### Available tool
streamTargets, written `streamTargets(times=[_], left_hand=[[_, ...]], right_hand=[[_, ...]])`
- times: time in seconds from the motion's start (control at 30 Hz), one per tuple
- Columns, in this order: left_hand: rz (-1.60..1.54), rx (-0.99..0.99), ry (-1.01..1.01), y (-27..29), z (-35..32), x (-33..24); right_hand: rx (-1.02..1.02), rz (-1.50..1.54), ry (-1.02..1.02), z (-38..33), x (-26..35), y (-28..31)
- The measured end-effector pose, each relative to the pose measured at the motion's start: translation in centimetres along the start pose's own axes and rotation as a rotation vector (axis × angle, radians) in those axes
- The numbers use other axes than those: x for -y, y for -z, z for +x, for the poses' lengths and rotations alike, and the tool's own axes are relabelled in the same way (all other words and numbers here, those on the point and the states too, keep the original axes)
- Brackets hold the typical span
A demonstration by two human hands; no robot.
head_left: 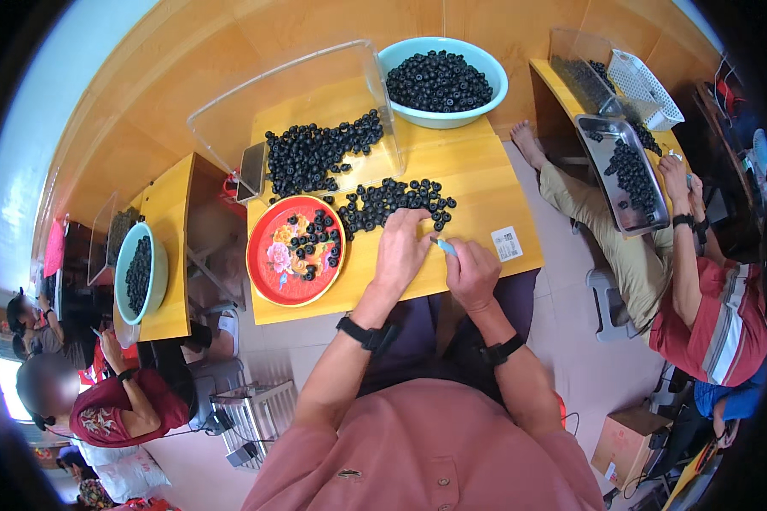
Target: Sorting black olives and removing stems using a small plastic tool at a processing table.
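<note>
My right hand (pixel 474 271) is closed around a small blue-handled tool (pixel 446 247), whose pale tip points toward my left fingers. Close beside it, the thumb and fingers of my left hand (pixel 400 252) are bent together; whatever they pinch is too small to make out. Just beyond both hands, a loose spread of small black ring-shaped parts (pixel 383 204) covers part of the yellow table (pixel 477 179). Left of my left hand sits a round red tray (pixel 267 285) with a flower pattern, holding several of the same black parts.
A clear plastic bin (pixel 222 128) lies behind with a heap of black parts at its mouth, a phone-like dark slab (pixel 252 169) beside it. A light-blue basin (pixel 498 85) full of parts stands at the back. A white label (pixel 507 244) lies right. Co-workers sit at tables either side.
</note>
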State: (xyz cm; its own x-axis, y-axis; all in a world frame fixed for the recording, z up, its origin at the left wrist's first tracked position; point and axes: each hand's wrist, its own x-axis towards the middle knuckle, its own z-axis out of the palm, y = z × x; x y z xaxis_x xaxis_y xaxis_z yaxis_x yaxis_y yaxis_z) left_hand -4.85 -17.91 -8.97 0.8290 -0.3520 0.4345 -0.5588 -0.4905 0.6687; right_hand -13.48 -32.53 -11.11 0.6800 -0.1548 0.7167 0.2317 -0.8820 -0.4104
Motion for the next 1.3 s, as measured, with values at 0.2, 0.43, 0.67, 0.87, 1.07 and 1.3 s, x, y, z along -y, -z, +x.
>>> streamTargets(times=[0.2,0.43,0.67,0.87,1.07,1.3], left_hand=[[0.092,0.032,0.055,-2.1,0.8,-0.5],[0.094,0.036,0.035,-0.7,-0.4,0.2],[-0.112,-0.065,0.179,1.9,-1.4,-0.1],[-0.221,-0.098,0.248,1.4,-2.9,-0.3],[-0.478,-0.132,0.345,-0.1,-4.3,0.1],[-0.469,-0.12,0.288,-0.2,-4.5,0.3]], right_hand=[[-0.013,-0.008,-0.005,-0.1,0.3,0.0],[-0.014,0.0,-0.002,-0.2,0.0,0.1],[-0.005,0.015,0.009,0.6,0.3,0.0],[-0.013,-0.001,0.023,-0.3,-0.3,-0.3],[0.056,-0.018,0.002,0.1,0.0,0.1],[0.076,-0.036,0.019,-0.2,-0.1,0.1]])
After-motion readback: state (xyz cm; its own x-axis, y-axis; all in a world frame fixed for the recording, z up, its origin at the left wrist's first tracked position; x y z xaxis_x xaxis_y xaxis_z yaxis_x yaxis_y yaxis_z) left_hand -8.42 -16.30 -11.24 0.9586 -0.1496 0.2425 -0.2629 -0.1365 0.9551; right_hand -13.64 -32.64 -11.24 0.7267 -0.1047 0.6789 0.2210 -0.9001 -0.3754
